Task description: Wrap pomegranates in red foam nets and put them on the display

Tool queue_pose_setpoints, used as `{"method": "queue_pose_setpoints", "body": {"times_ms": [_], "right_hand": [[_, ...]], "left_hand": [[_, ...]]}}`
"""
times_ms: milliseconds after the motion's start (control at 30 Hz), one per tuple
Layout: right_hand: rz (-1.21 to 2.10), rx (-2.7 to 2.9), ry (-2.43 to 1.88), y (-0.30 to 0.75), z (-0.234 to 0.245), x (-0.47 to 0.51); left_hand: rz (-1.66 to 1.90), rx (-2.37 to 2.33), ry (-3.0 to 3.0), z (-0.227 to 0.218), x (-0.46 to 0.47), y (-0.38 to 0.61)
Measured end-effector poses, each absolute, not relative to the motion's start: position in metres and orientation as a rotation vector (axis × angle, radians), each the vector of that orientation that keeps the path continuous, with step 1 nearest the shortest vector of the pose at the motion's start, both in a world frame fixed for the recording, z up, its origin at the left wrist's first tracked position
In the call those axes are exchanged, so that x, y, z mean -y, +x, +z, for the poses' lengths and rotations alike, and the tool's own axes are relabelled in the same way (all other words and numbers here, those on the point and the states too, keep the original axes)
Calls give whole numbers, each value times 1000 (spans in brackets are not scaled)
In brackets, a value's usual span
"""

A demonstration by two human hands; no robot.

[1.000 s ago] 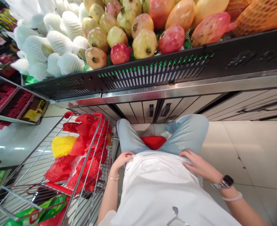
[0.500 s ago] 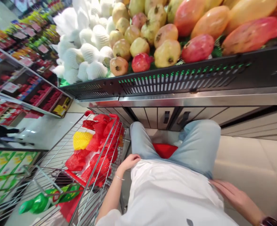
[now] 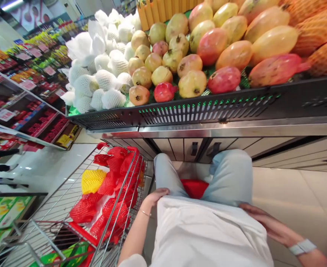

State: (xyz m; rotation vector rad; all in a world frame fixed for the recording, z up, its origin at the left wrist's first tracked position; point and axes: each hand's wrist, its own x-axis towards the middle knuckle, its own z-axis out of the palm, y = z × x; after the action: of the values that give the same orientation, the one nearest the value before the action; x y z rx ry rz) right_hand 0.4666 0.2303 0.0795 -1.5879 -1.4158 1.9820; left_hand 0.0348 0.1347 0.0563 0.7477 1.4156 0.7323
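Your left hand (image 3: 155, 196) and right hand (image 3: 263, 224) rest on your white shirt (image 3: 208, 237), gripping nothing.

Left of the shirt, a wire shopping cart (image 3: 48, 207) holds crumpled red foam nets (image 3: 110, 174) and a yellow net (image 3: 93, 181); its thin metal rail (image 3: 120, 207) stands just beside your left hand, which curls loosely at the hem. Your right hand lies flat, fingers close together along the shirt's edge, with open tile floor (image 3: 288, 193) right of it. Ahead of the shirt, a black slotted display edge (image 3: 208, 107) fronts white-netted fruit (image 3: 96, 85) and smooth red-yellow mangoes (image 3: 235, 55).
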Motion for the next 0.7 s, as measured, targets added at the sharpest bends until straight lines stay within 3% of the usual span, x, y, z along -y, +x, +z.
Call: {"method": "queue_pose_setpoints", "body": {"times_ms": [133,300,400,500,700], "right_hand": [[1774,1146,-1719,475,70,-236],[1687,1200,-1820,466,66,-236],[1644,1427,-1777,441,65,-235],[1592,1766,-1651,419,60,-236],[1298,2273,-1388,414,54,-236]], "left_hand": [[840,-1760,863,86,-119,11],[1063,-1945,1086,186,-119,-47],[835,-2579,1097,228,-150,-92],[592,-2833,862,230,-187,-132],[256,-2851,835,219,-214,-165]]}}
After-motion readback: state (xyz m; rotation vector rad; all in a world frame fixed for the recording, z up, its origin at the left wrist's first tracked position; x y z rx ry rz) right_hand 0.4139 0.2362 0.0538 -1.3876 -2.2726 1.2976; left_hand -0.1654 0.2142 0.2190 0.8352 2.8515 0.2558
